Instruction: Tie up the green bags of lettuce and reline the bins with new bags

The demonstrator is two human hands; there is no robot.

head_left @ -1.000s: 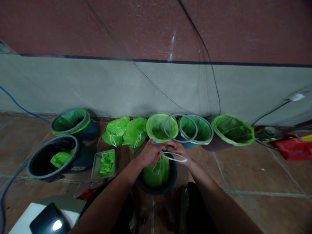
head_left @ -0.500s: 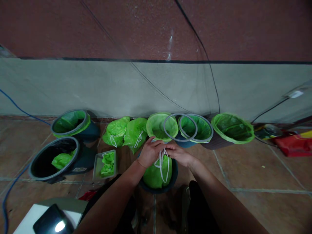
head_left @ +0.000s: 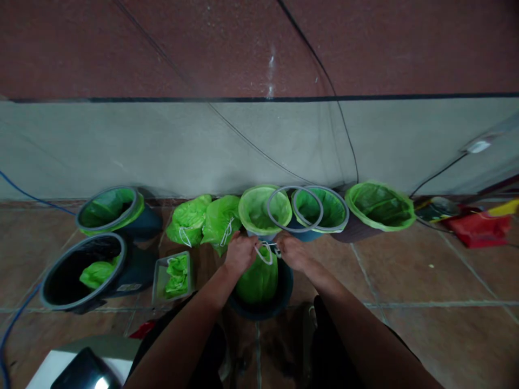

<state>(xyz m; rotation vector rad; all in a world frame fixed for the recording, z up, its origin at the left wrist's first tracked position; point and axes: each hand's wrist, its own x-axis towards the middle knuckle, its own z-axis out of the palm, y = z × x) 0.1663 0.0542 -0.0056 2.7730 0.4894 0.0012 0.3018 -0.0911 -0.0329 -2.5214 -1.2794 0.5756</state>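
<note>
A green drawstring trash bag (head_left: 257,278) stands in a dark round bin (head_left: 286,294) between my feet, its neck gathered at the top. My left hand (head_left: 242,251) is closed on the white drawstring (head_left: 264,254) at the left of the neck. On the other side my right hand (head_left: 292,249) grips the same drawstring, fingers curled. A short span of white cord shows between the two fists, with a loop hanging over the bag. My fingertips are partly hidden behind the hands.
Two tied green bags (head_left: 188,219) lie by the wall. Right of them stand a lined bin (head_left: 263,208), another with loose grey rings (head_left: 295,229), and a brown lined bin (head_left: 381,205). At left are two dark bins (head_left: 83,273) and a clear tub (head_left: 160,281) of green bags.
My hands have moved apart and slightly down, drawing the drawstring sideways. The long hanging loops have shortened, and the bag's neck looks narrower.
</note>
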